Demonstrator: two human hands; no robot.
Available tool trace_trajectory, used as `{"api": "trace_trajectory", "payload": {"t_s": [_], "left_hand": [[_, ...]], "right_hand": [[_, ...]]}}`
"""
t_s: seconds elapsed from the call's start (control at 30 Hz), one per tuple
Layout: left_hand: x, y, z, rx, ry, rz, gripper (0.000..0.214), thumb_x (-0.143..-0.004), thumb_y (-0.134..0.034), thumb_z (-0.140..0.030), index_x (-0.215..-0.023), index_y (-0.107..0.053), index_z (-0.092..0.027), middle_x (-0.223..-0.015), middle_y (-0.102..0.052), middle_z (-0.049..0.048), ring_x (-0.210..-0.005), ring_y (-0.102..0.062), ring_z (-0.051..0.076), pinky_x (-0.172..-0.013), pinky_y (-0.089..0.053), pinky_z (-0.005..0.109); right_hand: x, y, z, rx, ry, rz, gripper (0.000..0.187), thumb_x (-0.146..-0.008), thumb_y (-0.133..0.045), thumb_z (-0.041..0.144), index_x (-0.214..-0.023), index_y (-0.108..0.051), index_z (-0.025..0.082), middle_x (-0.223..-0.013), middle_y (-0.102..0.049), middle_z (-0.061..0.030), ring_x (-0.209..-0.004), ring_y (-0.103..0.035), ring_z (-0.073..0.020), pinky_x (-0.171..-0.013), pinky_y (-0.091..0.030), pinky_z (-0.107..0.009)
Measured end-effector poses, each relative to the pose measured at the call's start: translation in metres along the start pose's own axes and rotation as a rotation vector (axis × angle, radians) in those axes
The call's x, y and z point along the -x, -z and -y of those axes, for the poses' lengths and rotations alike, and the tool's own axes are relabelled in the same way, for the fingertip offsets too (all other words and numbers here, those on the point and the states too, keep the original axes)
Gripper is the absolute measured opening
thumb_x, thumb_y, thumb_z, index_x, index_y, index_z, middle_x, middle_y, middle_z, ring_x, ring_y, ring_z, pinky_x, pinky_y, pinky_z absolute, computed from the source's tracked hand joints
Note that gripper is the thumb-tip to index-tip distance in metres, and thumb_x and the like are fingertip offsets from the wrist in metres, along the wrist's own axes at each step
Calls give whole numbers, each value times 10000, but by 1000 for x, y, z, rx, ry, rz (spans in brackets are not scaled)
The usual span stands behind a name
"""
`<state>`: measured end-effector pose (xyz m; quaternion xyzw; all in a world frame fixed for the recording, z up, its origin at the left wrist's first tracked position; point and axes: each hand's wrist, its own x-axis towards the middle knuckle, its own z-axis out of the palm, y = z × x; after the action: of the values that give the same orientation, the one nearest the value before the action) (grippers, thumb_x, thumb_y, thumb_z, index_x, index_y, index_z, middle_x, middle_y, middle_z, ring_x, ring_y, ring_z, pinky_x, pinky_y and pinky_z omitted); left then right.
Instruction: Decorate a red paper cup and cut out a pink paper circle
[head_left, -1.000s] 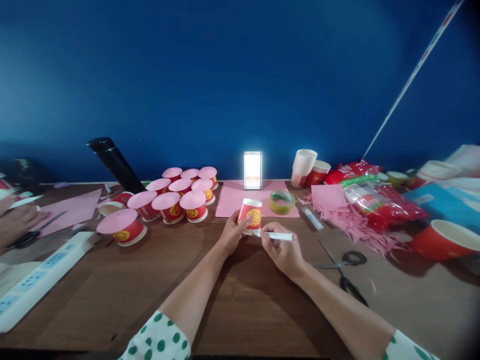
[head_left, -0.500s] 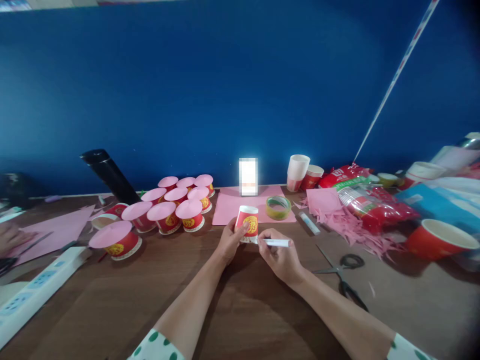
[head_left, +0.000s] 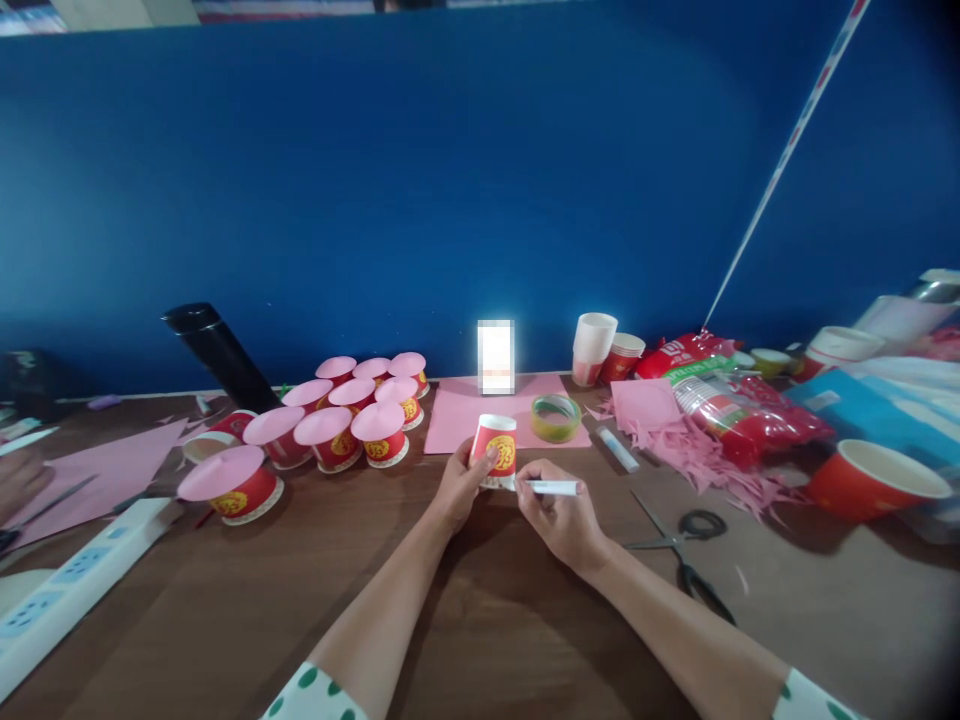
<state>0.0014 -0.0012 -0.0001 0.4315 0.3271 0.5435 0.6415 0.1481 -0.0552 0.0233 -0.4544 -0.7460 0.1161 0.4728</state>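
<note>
Item: one red-and-white paper cup with yellow emblem (head_left: 503,455), held above the brown wooden bench (head_left: 480,620) in the fingers of the left hand (head_left: 459,485); no disc on it. Slim white pen-like stick (head_left: 556,488): pinched in the right hand's (head_left: 562,515) fingers, beside the cup's lower rim.
Apparently done: ten red paper cups (head_left: 339,450), inverted, topped with round pink discs (head_left: 378,420).
Apparently left: the held cup.
Lettering: red plastic bag (head_left: 780,410), printed, too blurred to read; emblem likewise.
</note>
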Motion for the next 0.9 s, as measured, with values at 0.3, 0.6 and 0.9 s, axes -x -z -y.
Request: {"api": "trace_trajectory", "payload": {"t_s": [0.3,0.6,0.9], "left_hand": [[0,0,0,-38,5,-11,392,-651,-687,-374,-951,-569,-151,-786,-625,40,-631,-585,139,-585,-441,252],[0,-1,-1,-28,-9,-6,401,-652,-685,-372,-960,-565,-146,-786,-629,45,-661,-595,149,-611,-443,257],[1,-1,1,-37,-7,-16,390,-648,-684,-384,-942,-570,-154,-764,-625,29,-634,-586,141,-604,-442,261]], "right_hand": [[0,-1,-1,1,11,-13,147,-834,-444,245,-749,-540,174,-679,-576,-25,-630,-536,-137,-573,-406,-213],[0,-1,0,3,-5,-18,144,-832,-452,241,-753,-550,172,-677,-587,-23,-607,-534,-127,-555,-407,-205],[0,-1,-1,4,15,-12,137,-826,-449,233,-746,-544,174,-663,-586,-17,-627,-550,-132,-587,-416,-212]]}}
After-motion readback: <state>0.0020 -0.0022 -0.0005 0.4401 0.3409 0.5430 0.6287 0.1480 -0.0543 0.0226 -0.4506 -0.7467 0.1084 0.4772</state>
